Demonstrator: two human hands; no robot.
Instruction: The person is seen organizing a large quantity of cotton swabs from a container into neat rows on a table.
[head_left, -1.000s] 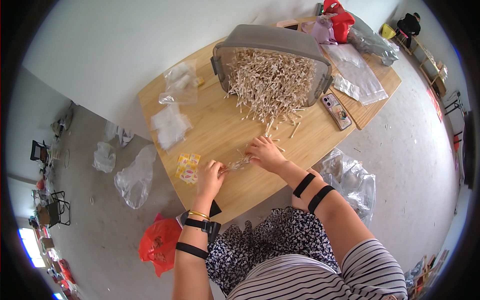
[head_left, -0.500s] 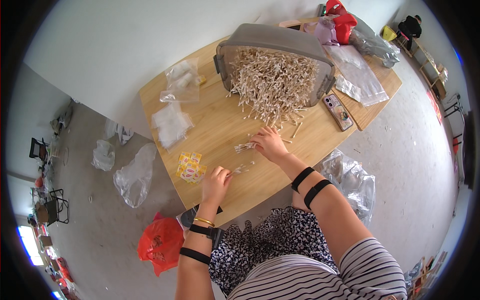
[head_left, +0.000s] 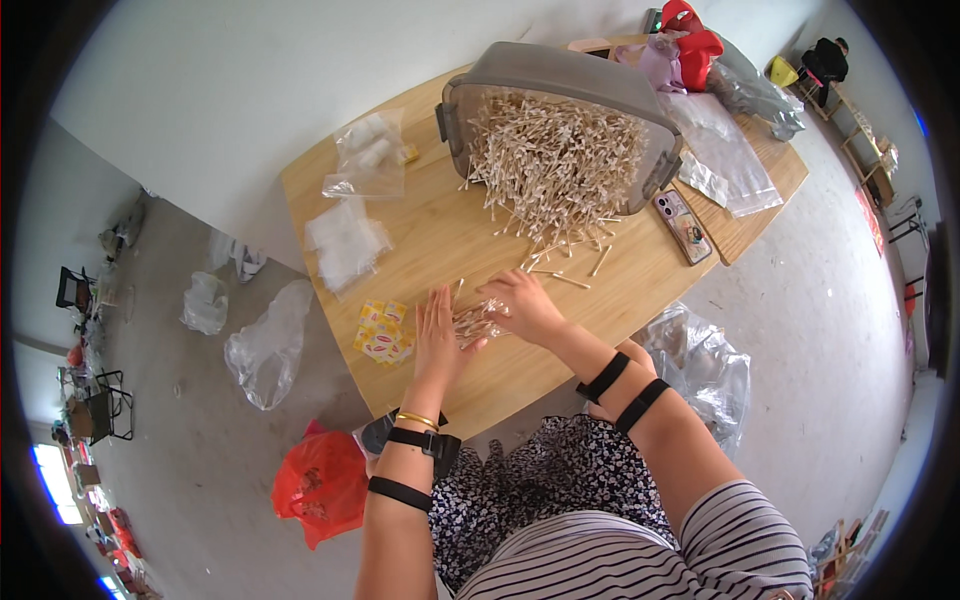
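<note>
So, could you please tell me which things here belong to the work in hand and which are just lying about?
Work: swabs, tub; probably yellow slips, small bags.

Seemingly just lying about: phone, red floor bag, clear floor bags.

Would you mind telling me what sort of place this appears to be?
Probably a small packing workshop: the table holds clear bags and a tipped bin of cotton swabs, and another person is across the room.
</note>
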